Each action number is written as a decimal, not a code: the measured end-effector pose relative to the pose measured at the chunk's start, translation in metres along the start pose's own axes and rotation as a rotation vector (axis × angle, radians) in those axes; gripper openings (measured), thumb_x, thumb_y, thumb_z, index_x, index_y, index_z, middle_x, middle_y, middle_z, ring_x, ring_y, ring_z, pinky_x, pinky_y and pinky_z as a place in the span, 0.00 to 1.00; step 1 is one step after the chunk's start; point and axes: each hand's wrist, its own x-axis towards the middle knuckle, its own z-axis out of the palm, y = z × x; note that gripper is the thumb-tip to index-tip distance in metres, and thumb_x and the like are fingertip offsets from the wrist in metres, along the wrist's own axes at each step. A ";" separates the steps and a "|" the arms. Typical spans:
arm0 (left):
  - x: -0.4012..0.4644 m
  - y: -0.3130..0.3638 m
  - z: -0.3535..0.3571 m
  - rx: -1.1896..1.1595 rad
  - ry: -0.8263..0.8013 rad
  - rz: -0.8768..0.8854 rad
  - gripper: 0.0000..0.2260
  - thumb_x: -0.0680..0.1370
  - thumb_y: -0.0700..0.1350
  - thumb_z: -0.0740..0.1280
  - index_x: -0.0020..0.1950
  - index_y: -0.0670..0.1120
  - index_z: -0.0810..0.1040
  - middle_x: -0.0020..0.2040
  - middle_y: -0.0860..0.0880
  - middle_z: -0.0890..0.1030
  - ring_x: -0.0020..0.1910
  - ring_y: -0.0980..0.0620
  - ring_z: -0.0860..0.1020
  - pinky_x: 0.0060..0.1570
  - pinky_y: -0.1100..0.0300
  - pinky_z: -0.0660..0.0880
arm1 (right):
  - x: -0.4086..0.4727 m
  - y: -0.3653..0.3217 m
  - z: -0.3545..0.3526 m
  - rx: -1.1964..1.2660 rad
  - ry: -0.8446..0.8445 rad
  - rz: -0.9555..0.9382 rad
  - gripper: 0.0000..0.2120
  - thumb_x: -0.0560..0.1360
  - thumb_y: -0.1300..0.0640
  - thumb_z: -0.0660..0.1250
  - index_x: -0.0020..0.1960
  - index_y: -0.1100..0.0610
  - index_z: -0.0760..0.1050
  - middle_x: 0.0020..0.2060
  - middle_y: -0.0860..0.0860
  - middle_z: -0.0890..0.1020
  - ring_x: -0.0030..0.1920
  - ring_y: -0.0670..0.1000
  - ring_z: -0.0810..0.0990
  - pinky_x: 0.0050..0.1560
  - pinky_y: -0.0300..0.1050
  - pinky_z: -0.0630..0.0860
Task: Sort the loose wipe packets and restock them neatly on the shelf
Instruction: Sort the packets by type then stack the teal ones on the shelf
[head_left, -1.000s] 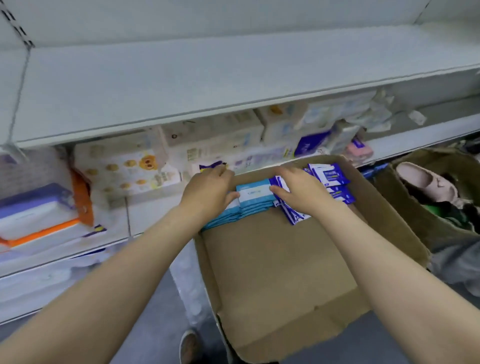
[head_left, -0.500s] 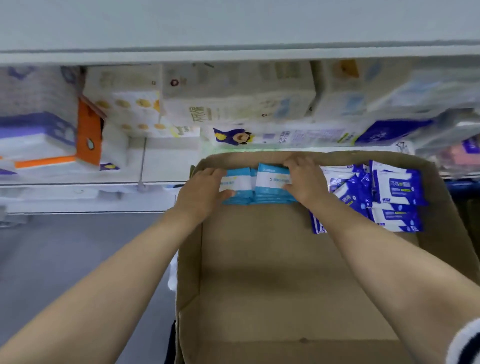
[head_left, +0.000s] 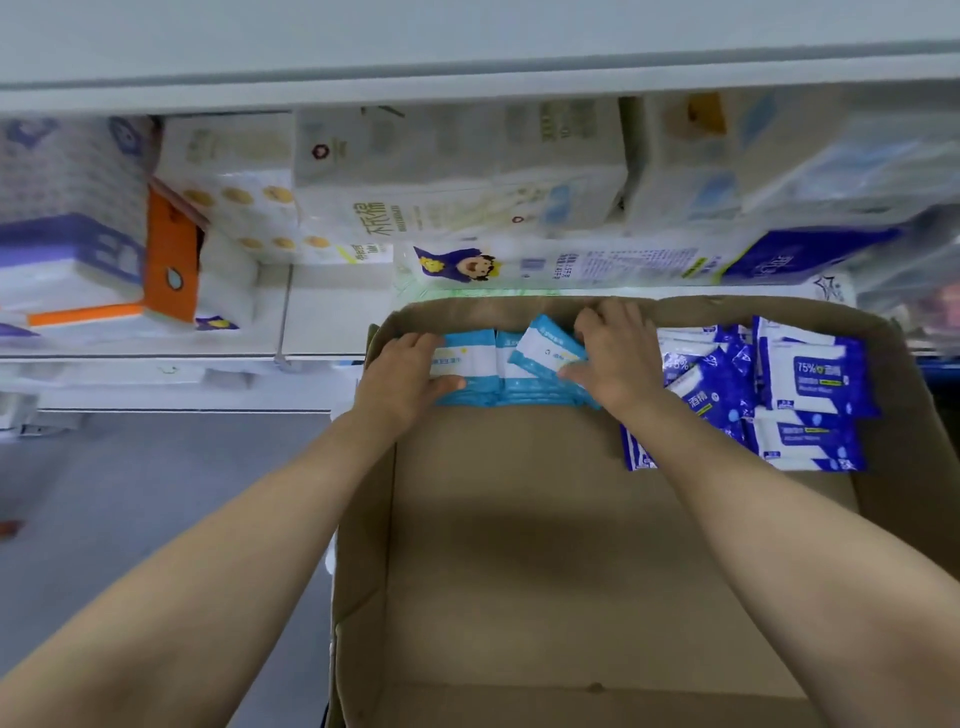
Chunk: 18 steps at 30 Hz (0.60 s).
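Note:
A row of light blue wipe packets (head_left: 511, 387) lies along the far wall of an open cardboard box (head_left: 545, 571). My left hand (head_left: 402, 374) grips the row's left end, thumb on top. My right hand (head_left: 615, 353) presses on the right end, and one light blue packet (head_left: 545, 345) under its fingers is tilted up out of line. Dark blue alcohol wipe packets (head_left: 810, 374) lie loose in a heap in the box's far right corner, partly hidden by my right forearm.
A white shelf (head_left: 322, 327) beyond the box holds tissue and wipe packs (head_left: 457, 171), with an orange-sided pack (head_left: 171, 260) at left. Another shelf board (head_left: 467, 52) overhangs above. Grey floor (head_left: 130, 493) lies to the left of the box.
The view has tilted down and closer to the box. My hands have stayed on the light blue row, and one packet under my right hand has tipped up at an angle.

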 end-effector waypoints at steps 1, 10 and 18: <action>0.001 -0.001 0.001 -0.005 0.009 -0.007 0.25 0.75 0.57 0.68 0.69 0.47 0.70 0.64 0.47 0.74 0.64 0.47 0.71 0.60 0.48 0.75 | -0.003 0.000 -0.004 0.109 0.040 0.023 0.19 0.66 0.48 0.78 0.49 0.56 0.74 0.48 0.53 0.75 0.52 0.55 0.72 0.48 0.49 0.68; 0.010 0.009 0.015 0.236 0.142 -0.065 0.27 0.72 0.57 0.72 0.66 0.46 0.70 0.61 0.43 0.73 0.62 0.42 0.68 0.63 0.50 0.66 | -0.050 -0.014 -0.020 0.998 0.041 0.447 0.16 0.69 0.50 0.78 0.45 0.55 0.73 0.39 0.48 0.79 0.36 0.44 0.74 0.34 0.30 0.69; -0.027 0.005 -0.014 0.177 0.235 -0.060 0.18 0.70 0.61 0.72 0.45 0.46 0.78 0.45 0.48 0.72 0.55 0.44 0.69 0.48 0.54 0.63 | -0.078 -0.043 -0.040 1.111 0.040 0.493 0.16 0.69 0.50 0.78 0.49 0.55 0.75 0.47 0.53 0.84 0.45 0.51 0.83 0.47 0.47 0.79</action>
